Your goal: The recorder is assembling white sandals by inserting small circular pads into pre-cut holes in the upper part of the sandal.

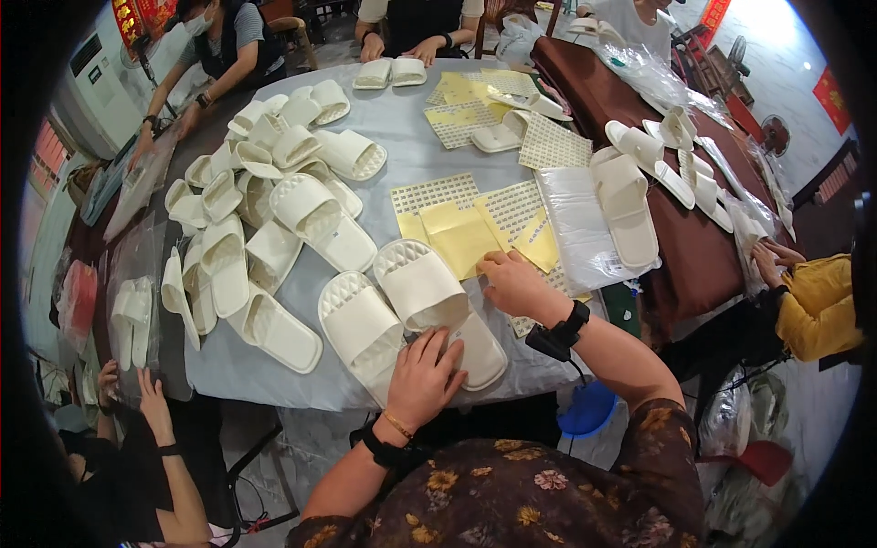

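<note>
Two cream slippers lie side by side at the table's near edge: a left one and a right one, toes pointing away from me. My left hand rests on them with its fingers stretched, fingertips on the right slipper's insole beside a small pale mark. At the edge of a yellow sticker sheet, my right hand has its fingers bent and drawn together. Whatever is between those fingertips is too small to make out. A printed sheet of small labels lies just beyond that hand.
A heap of cream slippers covers the table's left half. To the right lie a clear plastic bag, a single slipper and a brown-covered surface with more slippers. Several people work around the table, one with hands near a slipper pair.
</note>
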Available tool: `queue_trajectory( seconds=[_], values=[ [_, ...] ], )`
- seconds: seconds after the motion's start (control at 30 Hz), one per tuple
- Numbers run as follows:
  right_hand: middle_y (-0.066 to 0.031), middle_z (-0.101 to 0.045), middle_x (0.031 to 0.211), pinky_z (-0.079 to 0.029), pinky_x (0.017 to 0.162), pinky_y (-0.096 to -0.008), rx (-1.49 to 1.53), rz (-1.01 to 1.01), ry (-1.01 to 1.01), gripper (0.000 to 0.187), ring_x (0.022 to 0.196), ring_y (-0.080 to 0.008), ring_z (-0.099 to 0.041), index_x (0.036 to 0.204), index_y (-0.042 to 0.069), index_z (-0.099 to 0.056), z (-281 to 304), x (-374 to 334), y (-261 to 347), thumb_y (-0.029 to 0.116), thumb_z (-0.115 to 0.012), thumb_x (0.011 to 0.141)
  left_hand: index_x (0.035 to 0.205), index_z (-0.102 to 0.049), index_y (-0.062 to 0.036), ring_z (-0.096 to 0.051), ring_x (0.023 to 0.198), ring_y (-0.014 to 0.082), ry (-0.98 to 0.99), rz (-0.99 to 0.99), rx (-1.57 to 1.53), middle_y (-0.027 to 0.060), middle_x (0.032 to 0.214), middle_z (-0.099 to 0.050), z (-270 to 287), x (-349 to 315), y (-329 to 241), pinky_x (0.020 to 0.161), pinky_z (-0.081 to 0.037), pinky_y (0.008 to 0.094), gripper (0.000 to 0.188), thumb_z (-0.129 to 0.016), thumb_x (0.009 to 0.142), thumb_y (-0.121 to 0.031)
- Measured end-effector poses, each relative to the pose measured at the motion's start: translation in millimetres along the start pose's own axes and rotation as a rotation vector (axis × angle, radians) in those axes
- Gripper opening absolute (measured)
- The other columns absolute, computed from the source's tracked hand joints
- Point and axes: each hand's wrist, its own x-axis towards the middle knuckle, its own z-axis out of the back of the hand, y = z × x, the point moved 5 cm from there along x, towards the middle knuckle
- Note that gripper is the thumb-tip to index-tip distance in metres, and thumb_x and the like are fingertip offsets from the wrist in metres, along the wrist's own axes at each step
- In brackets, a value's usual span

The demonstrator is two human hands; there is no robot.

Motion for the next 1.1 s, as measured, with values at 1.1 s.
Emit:
queue_trajectory(
  seconds=[1.1],
  values=[
    [-0.0140,-0.055,0.133,-0.038,0.102,-0.0525,-0.403,-0.423,-0.174,0.040,0.129,-0.0326,-0.046,0.124,0.011,-0.063,45.8,-97.3,-179.4,0.015,-0.060,0.083,0.127,-0.060,-0.0096,-0.045,0.127,0.0354,0.035,0.016,-0.007,0.0145,0.137,-0.051,-12.2,-4.2,2.4,0.104,-0.036,0.0468,0.046,-0.068,0.085,-0.029]
  ],
)
